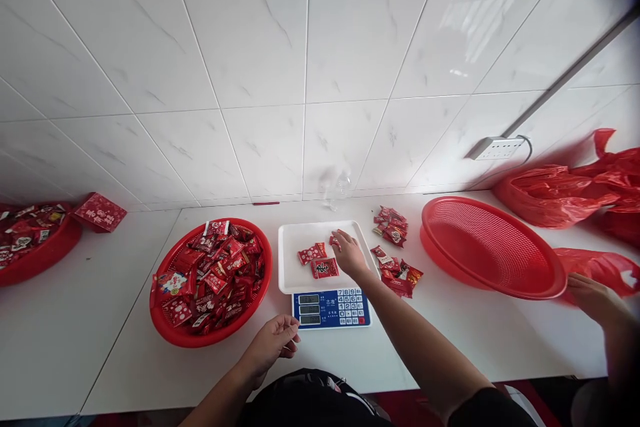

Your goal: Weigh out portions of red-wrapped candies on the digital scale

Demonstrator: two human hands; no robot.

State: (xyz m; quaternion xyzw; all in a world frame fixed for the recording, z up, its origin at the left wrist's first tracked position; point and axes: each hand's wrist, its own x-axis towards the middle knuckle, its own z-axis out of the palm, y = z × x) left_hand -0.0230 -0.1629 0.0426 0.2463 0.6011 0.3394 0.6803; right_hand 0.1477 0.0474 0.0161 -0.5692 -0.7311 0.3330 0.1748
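Note:
My right hand point(349, 255) is over the white weighing tray point(295, 279) of a digital scale point(331, 308). Its fingers close on a small red snack packet point(333, 240), partly hidden under them. Two more packets, one with dark lettering point(325, 268) and one with pale dots point(311, 253), lie on the tray. My left hand point(275, 343) is beside the scale's lower left corner, fingers curled in, with nothing visible in them. Left of the scale, a red basket point(210, 341) is heaped with red packets point(220, 280).
Loose packets form two small piles, a far pile point(391, 225) and a near pile point(399, 273). Another person's hand point(595, 299) is at the rim of a red colander point(450, 240). Red plastic bags point(555, 193), a power strip point(497, 148), a red box point(100, 212) and another basket point(45, 260) stand around.

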